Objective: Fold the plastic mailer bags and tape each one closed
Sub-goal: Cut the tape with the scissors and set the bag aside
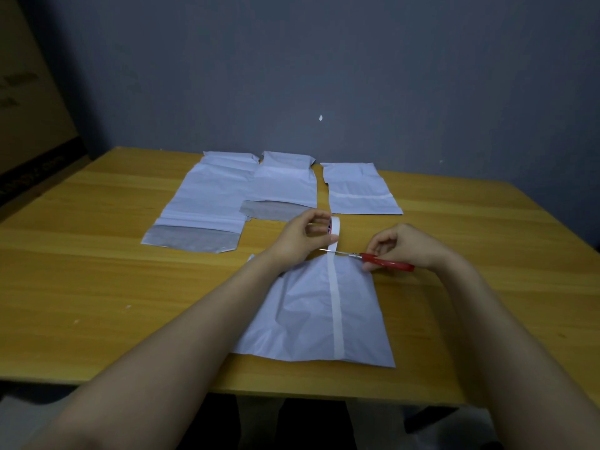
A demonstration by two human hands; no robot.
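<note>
With right hand (pixel 399 245), grips red scissors (pixel 388 262), blades at tape strip (pixel 335 303); with left hand (pixel 300 237), pinches tape roll (pixel 334 229) at far edge of near mailer bag (pixel 302 316). Looks thin, light, slippery: best pinned flat beside the strip. Leaves 3 more bags (pixel 282 186) farther back on table (pixel 97 271).

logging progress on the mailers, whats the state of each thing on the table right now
near bag: folded, tape strip along it, not yet cut from the tape roll
tape roll: gripped by left hand
scissors: held by right hand, blades at the tape
far left bag: grey flap open, untaped
middle bag: grey flap open, untaped
far right bag: folded, taped across
</note>
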